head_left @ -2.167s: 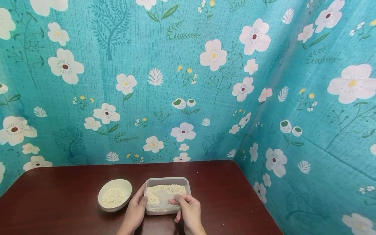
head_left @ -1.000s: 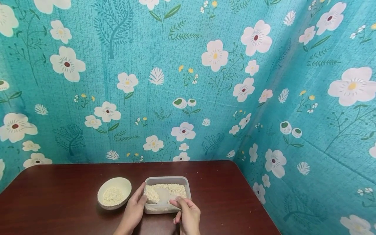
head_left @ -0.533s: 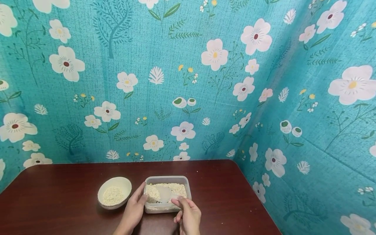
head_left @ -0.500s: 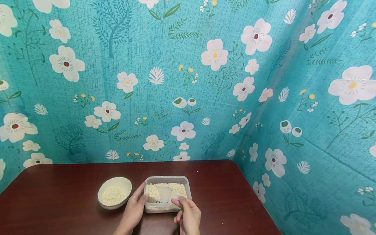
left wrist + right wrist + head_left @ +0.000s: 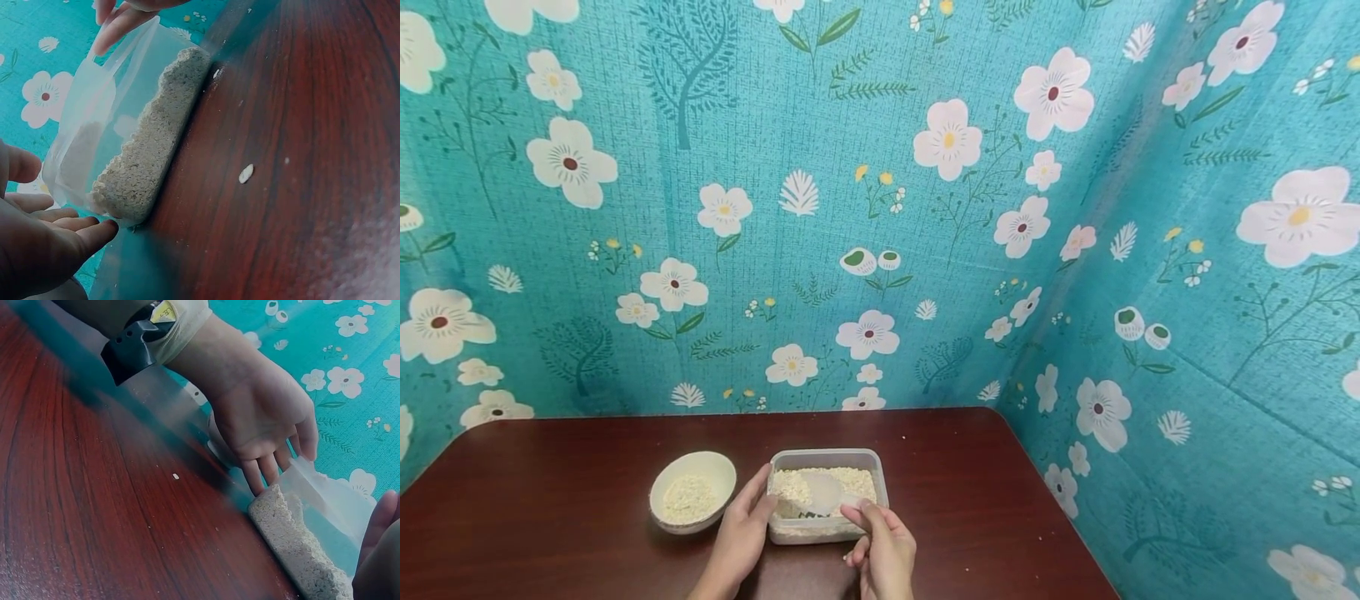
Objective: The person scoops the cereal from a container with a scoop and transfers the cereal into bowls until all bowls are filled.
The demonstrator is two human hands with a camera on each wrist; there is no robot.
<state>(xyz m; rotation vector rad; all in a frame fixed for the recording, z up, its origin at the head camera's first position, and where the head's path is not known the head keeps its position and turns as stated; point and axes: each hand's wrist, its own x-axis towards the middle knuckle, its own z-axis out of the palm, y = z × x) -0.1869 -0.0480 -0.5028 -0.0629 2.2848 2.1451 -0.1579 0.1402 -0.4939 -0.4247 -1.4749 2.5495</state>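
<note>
A translucent plastic container (image 5: 811,532) holding oat flakes (image 5: 153,137) stands on the table. My left hand (image 5: 742,532) lies along its left wall, the fingers fairly straight and touching it, as the left wrist view also shows. In my right hand (image 5: 886,546), thumb and fingers pinch the handle of a whitish translucent scoop (image 5: 825,492). The scoop's head is inside the container, among the flakes. Dark marks show at the container's front bottom, where the flakes are thin. To the left, a white bowl (image 5: 721,473) contains more flakes.
The dark red-brown table (image 5: 550,500) carries a few stray flakes, one loose flake (image 5: 247,174) lying near the container. A teal flowered cloth (image 5: 820,275) hangs behind the table and along its right side.
The scoop and right hand have shifted slightly right within the container. Flakes at the front have been moved aside, and dark marks at the bottom now show. Left hand, container and bowl stay put.
</note>
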